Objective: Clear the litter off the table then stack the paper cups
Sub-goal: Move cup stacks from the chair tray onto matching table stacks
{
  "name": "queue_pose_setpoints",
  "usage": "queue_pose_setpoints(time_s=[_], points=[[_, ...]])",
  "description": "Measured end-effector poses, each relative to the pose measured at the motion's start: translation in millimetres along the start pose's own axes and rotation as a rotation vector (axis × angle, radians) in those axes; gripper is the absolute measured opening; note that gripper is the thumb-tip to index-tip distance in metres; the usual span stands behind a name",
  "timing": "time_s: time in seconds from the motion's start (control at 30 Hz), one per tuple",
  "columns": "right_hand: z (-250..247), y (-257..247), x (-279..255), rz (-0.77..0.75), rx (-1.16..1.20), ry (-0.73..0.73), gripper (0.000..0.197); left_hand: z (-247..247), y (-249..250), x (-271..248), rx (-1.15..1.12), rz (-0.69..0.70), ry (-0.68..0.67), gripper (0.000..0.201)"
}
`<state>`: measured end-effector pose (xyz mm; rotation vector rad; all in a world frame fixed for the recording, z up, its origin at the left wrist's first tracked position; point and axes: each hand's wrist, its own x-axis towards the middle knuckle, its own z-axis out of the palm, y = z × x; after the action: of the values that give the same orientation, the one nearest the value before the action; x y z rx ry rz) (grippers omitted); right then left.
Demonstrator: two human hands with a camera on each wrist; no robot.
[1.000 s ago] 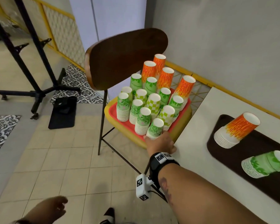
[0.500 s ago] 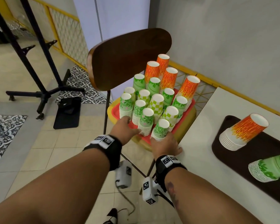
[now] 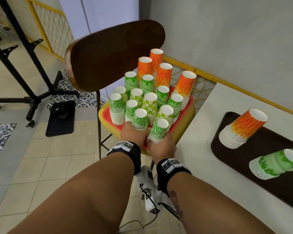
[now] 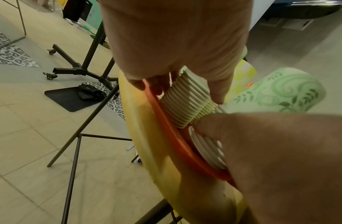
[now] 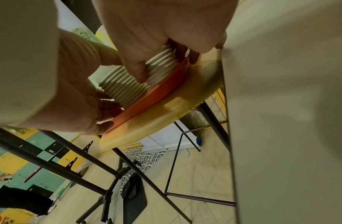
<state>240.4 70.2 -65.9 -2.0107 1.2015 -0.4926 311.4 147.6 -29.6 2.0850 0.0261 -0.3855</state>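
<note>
Several stacks of upturned green and orange paper cups stand on a red tray (image 3: 107, 115) on a yellow chair seat (image 3: 184, 129). My left hand (image 3: 134, 130) grips the base of the front-left green cup stack (image 3: 139, 119); its fingers curl round the ribbed rims (image 4: 185, 97). My right hand (image 3: 159, 142) grips the base of the front-right green cup stack (image 3: 159, 130), thumb and fingers round its rims (image 5: 162, 63). Both stacks rest on the tray. On the white table (image 3: 201, 149), an orange stack (image 3: 243, 127) and a green stack (image 3: 276, 164) lie on their sides on a brown tray (image 3: 277, 188).
The chair's dark wooden back (image 3: 113, 54) rises behind the cups. The table edge is close to the right of the seat. A black stand (image 3: 34, 92) and a black mat (image 3: 61, 119) are on the tiled floor to the left. A grey wall runs behind.
My left hand came up from low at the left to the tray's front edge. Both hands have closed on the two front green stacks. The head view has moved closer.
</note>
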Motion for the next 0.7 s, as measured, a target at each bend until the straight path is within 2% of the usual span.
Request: queue_pose_setpoints(time_s=[0.17,0.43,0.57,0.7], points=[[-3.7,0.8,0.0,-0.005,0.106,-0.04,0.063,4.4,0.6,-3.6,-0.018,-0.023,0.024,0.065],[-14.4,2.9,1.1,0.008,0.062,-0.097,0.063,5.1,5.4,-7.2,0.095,-0.041,0.026,0.064],[-23.9,3.6,1.1,-0.009,0.028,-0.112,0.062,8.9,4.2,-7.4,0.055,0.028,0.044,0.056],[-36.1,0.2,-0.8,-0.05,0.077,-0.075,0.066,7.5,9.5,-14.2,0.014,0.09,0.038,0.068]])
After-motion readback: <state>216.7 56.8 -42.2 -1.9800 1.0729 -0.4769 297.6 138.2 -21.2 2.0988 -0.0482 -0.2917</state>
